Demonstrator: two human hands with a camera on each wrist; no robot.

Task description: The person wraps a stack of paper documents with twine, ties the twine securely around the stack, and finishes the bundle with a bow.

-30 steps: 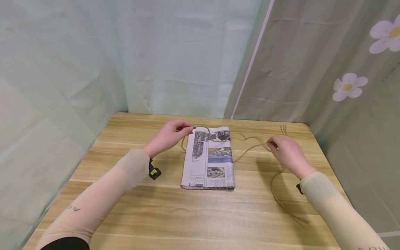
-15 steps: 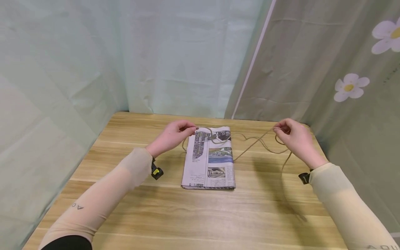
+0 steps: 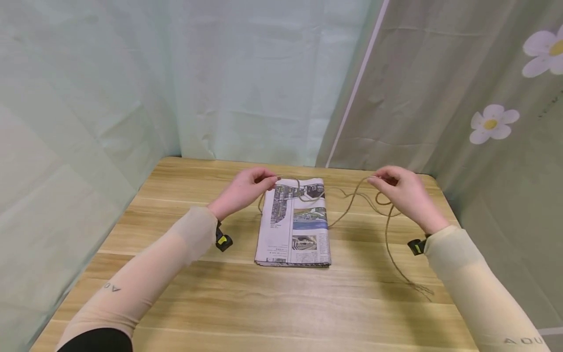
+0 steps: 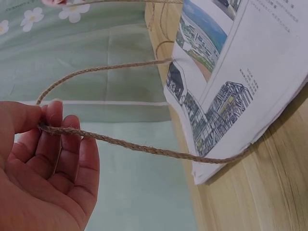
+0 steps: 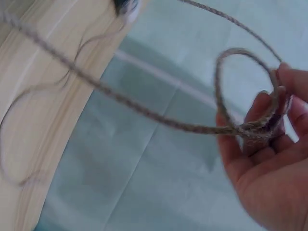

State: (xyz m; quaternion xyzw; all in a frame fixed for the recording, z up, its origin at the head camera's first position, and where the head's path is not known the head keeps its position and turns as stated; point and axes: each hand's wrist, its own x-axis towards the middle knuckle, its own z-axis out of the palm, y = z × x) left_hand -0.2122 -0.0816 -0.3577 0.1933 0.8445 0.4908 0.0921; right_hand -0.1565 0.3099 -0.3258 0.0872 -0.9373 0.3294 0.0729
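A folded newspaper (image 3: 293, 222) lies in the middle of the wooden table (image 3: 264, 303). A brown jute twine (image 3: 352, 203) runs across the paper's far end and trails off to the right. My left hand (image 3: 244, 188) pinches the twine at the paper's far left corner; in the left wrist view the twine (image 4: 134, 147) lies over my curled fingers (image 4: 57, 149), leading to the newspaper (image 4: 231, 91). My right hand (image 3: 402, 193), raised above the table's far right, holds a small loop of twine (image 5: 245, 91) between its fingertips (image 5: 284, 91).
Pale green curtains (image 3: 198, 83) close off the back and left; a flowered curtain (image 3: 492, 122) hangs on the right. The twine's frayed end (image 3: 420, 288) lies near the table's right edge. Both wrists carry small black cameras (image 3: 222, 240).
My right hand lifted off the table with the twine, rose toward the far right corner, then shifted slightly left with a loop formed. The left hand stayed nearly still at the paper's corner.
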